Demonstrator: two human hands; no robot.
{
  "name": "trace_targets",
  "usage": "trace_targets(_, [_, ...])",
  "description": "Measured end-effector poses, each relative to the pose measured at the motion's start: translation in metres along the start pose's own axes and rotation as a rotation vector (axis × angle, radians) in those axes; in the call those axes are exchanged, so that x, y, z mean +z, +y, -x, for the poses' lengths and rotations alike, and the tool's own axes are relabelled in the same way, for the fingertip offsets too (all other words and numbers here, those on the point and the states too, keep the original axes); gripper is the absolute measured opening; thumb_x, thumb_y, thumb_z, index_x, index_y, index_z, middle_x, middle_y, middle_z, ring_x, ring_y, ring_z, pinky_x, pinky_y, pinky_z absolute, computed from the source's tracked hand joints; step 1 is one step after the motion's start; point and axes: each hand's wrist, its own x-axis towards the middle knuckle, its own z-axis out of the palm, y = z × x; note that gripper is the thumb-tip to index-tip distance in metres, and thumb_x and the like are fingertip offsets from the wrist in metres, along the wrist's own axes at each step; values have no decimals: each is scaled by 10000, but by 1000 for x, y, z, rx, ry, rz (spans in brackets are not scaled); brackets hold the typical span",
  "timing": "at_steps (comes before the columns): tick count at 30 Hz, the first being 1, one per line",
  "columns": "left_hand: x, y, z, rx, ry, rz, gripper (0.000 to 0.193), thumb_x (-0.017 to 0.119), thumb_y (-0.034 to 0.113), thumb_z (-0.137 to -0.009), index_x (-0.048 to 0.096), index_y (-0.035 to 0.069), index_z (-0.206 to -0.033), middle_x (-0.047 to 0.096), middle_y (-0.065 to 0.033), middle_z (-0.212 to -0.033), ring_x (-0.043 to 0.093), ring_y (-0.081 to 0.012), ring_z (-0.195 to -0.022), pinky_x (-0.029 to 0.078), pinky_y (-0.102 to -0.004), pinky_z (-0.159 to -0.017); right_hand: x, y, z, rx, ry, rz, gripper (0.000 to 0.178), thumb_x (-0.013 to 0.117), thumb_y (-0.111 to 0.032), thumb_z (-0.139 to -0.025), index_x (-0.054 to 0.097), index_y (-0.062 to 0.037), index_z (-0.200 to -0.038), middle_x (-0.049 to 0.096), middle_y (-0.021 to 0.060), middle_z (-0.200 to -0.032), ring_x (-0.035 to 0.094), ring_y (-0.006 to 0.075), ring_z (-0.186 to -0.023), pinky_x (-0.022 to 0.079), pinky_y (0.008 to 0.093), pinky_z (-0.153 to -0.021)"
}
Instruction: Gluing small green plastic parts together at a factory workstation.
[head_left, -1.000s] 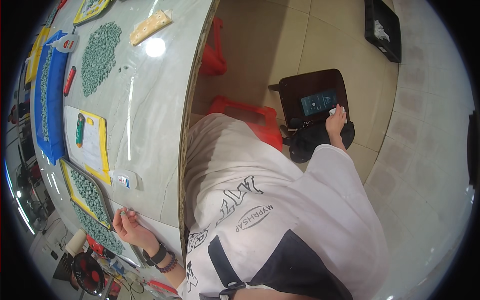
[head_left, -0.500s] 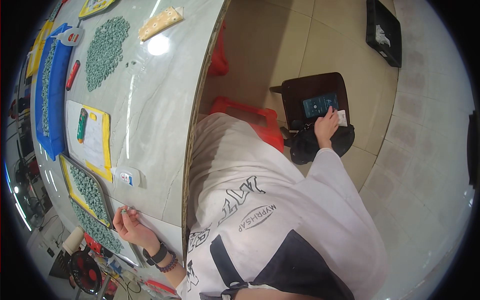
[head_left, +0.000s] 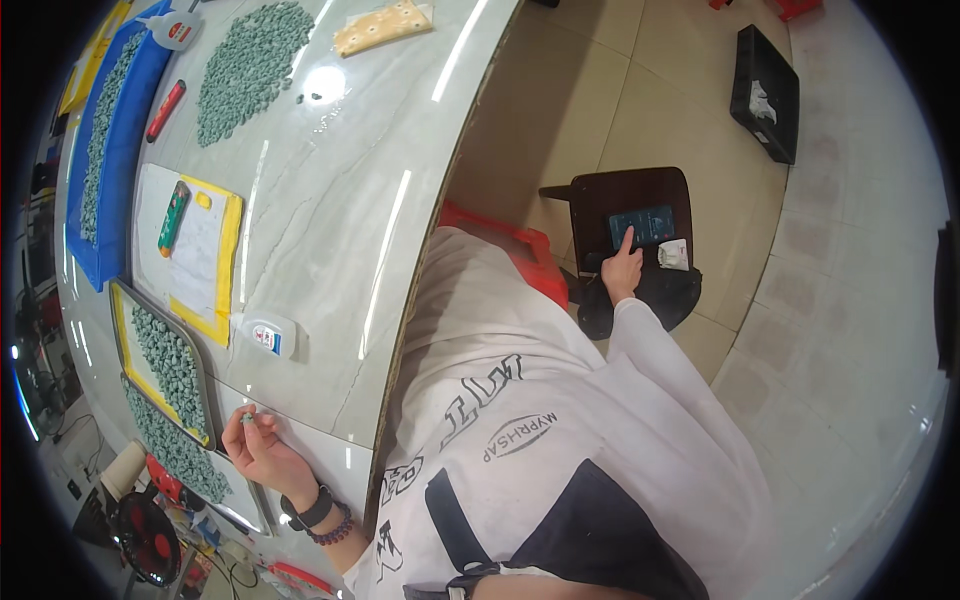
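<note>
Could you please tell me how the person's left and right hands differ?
The left hand pinches a small green stone; the right hand points its index finger at the phone.
The left hand is over the table; the right hand is at the dark stool.
The left hand's wrist wears a black band; none shows by the right hand.
Both are ungloved.

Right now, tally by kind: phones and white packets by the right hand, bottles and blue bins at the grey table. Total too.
Phone: 1
White packet: 1
Bottles: 2
Blue bin: 1
Total: 5
</note>
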Motion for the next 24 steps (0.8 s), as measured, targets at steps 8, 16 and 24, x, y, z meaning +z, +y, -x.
trace_targets(8, [-8,2,-2,-48,-9,73,153,476,42,-883,523,-13,-1017,581,-108,-969,525,-115,-707,447,-220,-631,31,16,-16,76,156,-414,762,548,-136,-798,118,-63,-1423,375,280,-1297,382,424,-1192,321,430,-1011])
trace_targets(16, [-9,5,-3,-81,-21,89,159,500,51,-875,527,-11,-1019,579,-112,-967,527,-121,-707,450,-221,-631,-15,-39,-60,806,337,-770,903,688,-374,-732,175,-30,-1391,422,235,-1272,405,395,-1165,338,468,-984])
trace_targets(24, [-14,-3,-7,-108,-21,154,174,489,38,-890,524,-21,-1050,568,-101,-981,516,-110,-732,426,-206,-656,57,13,-99,1011,527,-641,878,738,-516,-666,396,50,-1243,513,207,-1190,550,360,-983,423,433,-895])
